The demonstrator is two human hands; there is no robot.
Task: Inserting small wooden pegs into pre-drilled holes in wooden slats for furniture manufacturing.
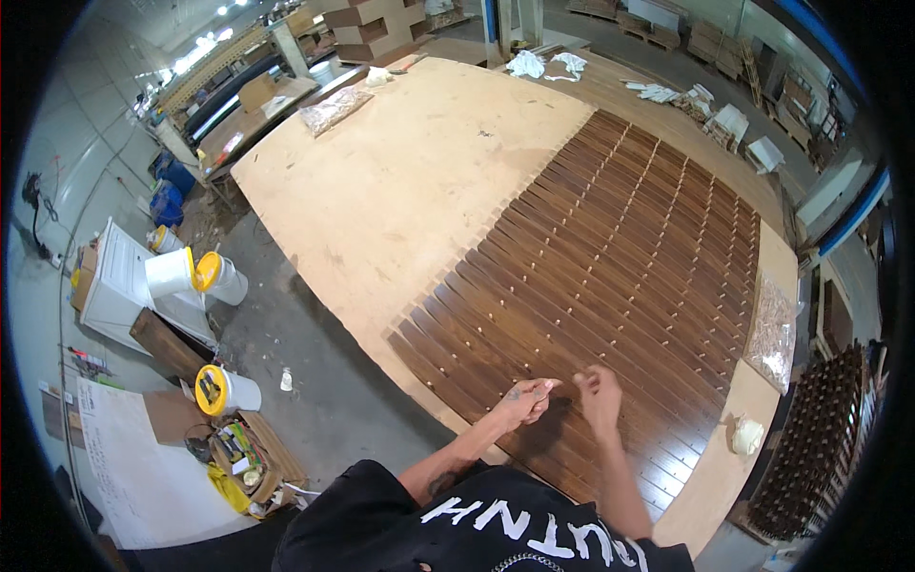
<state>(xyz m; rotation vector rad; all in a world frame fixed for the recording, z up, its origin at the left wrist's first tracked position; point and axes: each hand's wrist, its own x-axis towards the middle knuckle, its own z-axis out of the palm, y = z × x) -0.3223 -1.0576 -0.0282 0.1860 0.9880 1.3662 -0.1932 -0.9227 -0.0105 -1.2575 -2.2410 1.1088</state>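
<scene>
Dark brown wooden slats (534, 296) lie side by side across the right part of a large pale table, with rows of small light pegs (556, 349) standing along them. Over the near part of the slats, my left hand (524, 402) is closed, its thumb and finger pressed together and pointing to the right. Just to its right, my right hand (599, 389) is raised with its fingers curled in a pinch. Whatever is between the fingers of either hand is too small to make out. Both hands appear slightly above the slats, a small gap apart.
Bare pale tabletop (410, 191) spreads to the far left. A clear bag of small pieces (770, 334) lies at the right edge, near a crumpled pale bundle (746, 436). Another bag (334, 111) rests at the back. White buckets (227, 391) stand on the floor at left.
</scene>
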